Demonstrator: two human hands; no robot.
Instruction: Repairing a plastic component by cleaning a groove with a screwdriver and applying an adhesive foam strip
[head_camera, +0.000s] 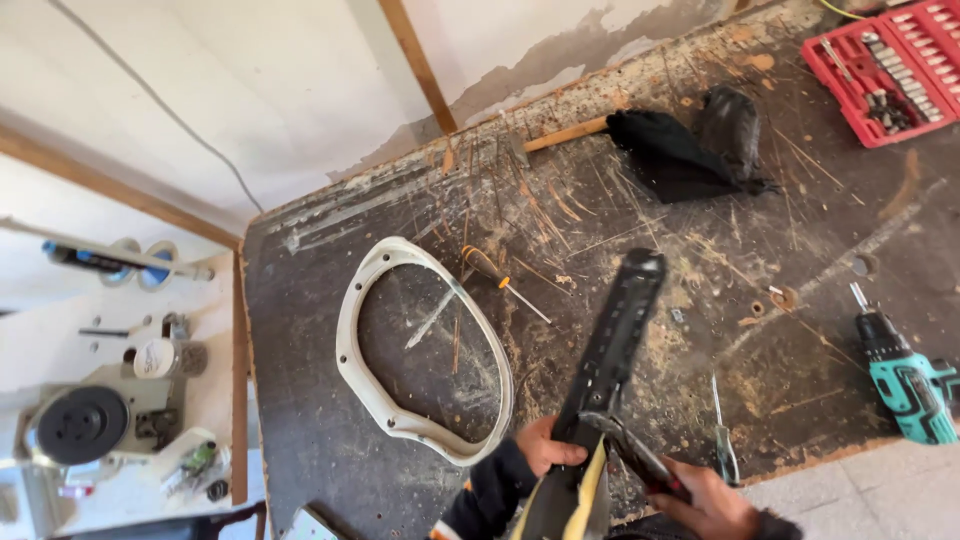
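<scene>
- Left hand (548, 447) closed around the lower end of a long black perforated plastic panel (617, 335), which rises over the scratched dark wooden bench (330, 440).
- Right hand (708, 503) gripping a dark bar-shaped piece at the panel's base.
- Oval white plastic frame (380, 345) lies flat just left of the panel.
- Orange-handled screwdriver (490, 270) beside the frame; teal cordless drill (905, 380) at right.

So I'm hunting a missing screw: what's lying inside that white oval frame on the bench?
Inside the white oval frame, only scratched dark benchtop and a pale streak show. Its lower right rim is hidden behind the left hand.
</scene>
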